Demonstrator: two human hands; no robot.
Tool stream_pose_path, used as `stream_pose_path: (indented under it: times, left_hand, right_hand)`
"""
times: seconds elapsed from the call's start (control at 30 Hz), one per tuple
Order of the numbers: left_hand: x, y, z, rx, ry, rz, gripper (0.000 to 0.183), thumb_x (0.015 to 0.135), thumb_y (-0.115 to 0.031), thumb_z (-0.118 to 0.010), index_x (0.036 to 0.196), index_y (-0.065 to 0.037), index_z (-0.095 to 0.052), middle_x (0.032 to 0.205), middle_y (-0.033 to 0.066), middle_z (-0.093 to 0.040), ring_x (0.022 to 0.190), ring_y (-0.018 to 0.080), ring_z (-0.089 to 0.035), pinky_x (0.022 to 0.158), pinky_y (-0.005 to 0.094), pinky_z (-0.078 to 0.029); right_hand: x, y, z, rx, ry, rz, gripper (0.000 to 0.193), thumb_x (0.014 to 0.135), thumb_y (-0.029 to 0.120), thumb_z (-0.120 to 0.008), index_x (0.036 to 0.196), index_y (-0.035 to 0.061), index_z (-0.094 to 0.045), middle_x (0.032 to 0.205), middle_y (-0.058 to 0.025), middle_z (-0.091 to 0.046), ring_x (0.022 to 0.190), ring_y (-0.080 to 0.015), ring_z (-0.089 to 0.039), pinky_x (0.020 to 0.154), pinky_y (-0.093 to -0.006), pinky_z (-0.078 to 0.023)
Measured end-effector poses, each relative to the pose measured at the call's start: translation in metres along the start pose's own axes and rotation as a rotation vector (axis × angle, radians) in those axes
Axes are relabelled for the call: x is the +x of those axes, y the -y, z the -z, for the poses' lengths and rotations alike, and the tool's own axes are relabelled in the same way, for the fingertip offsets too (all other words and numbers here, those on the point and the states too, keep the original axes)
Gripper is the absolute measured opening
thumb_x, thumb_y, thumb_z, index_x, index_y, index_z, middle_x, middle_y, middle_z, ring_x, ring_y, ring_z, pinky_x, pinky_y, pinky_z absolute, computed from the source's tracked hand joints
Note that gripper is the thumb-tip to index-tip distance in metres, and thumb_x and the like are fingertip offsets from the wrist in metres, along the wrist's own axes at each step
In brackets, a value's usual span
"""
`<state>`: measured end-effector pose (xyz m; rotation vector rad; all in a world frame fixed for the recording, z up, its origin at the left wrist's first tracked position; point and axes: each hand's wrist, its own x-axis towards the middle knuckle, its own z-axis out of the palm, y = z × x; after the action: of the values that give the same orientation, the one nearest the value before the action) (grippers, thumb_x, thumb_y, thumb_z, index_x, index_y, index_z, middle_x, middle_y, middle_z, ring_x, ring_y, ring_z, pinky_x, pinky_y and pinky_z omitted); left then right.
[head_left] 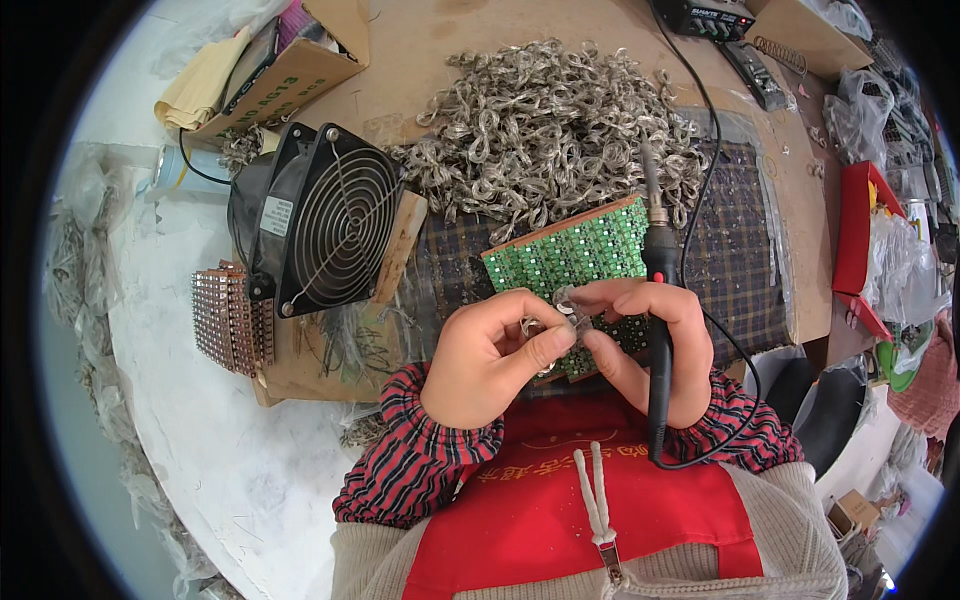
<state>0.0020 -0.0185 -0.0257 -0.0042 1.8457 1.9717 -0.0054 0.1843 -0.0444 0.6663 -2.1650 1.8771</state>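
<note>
My left hand point(495, 355) is closed in a pinch on a small looped bundle of silvery wire point(528, 324). Thumb and fingertips of my right hand point(680, 345) meet the same bundle from the other side. A black-handled soldering iron point(660, 250) is also tucked in my right hand, its metal tip pointing away from me. Just beyond and partly under my hands lie green circuit board panels point(575, 250) with rows of small parts. The fingers hide where the wire ends.
Behind the boards rises a big heap of silvery wire bundles point(555, 130). A black fan point(345, 220) with a round grille stands left, near stacked brown-edged boards point(233, 315). The iron's cable point(716, 130) runs to a black box point(708, 18). A red tray point(858, 235) sits right.
</note>
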Motion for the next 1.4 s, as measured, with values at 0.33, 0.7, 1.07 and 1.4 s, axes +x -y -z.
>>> stream_pose_path:
  times: [0.33,0.7,1.07,1.4]
  left_hand:
    - [0.001,-0.004,-0.002,0.293,-0.031,-0.140,0.015,0.093,-0.016,-0.075,0.090,-0.002,-0.069,0.074,0.0006,-0.059,0.056,0.0044,-0.048,0.051,0.0242,-0.036]
    - [0.013,-0.003,-0.005,0.634,-0.180,-0.153,0.015,0.085,-0.009,-0.074,0.079,-0.001,-0.064,0.066,0.0036,-0.059,0.057,0.0117,-0.053,0.055,0.0295,-0.043]
    - [0.007,0.008,0.043,0.346,-0.383,-0.051,0.007,0.093,-0.006,-0.072,0.091,-0.001,-0.069,0.073,-0.0043,-0.056,0.058,-0.0001,-0.043,0.050,0.0211,-0.032]
    - [0.022,0.021,0.047,0.463,-0.435,-0.108,0.009,0.092,-0.009,-0.071,0.090,-0.001,-0.068,0.075,0.0010,-0.061,0.060,0.0069,-0.048,0.055,0.0268,-0.039]
  right_hand:
    - [0.000,0.004,0.005,-0.087,0.072,0.015,0.036,0.083,-0.006,-0.076,0.110,0.0048,-0.055,0.087,-0.0099,-0.068,0.072,-0.0268,-0.068,0.062,-0.0381,-0.052]
    - [-0.007,0.002,0.011,0.000,0.030,-0.064,0.026,0.098,0.009,-0.068,0.116,0.0019,-0.051,0.089,-0.0111,-0.068,0.075,-0.0213,-0.066,0.067,-0.0339,-0.052]
    - [0.006,0.007,0.013,-0.220,0.245,0.111,0.040,0.086,0.036,-0.078,0.112,0.0066,-0.071,0.086,-0.0085,-0.059,0.076,-0.0293,-0.056,0.069,-0.0405,-0.044]
    - [0.018,0.006,-0.010,-0.250,0.280,0.123,0.029,0.070,0.005,-0.077,0.098,0.0097,-0.072,0.076,-0.0054,-0.055,0.073,-0.0265,-0.054,0.069,-0.0389,-0.043]
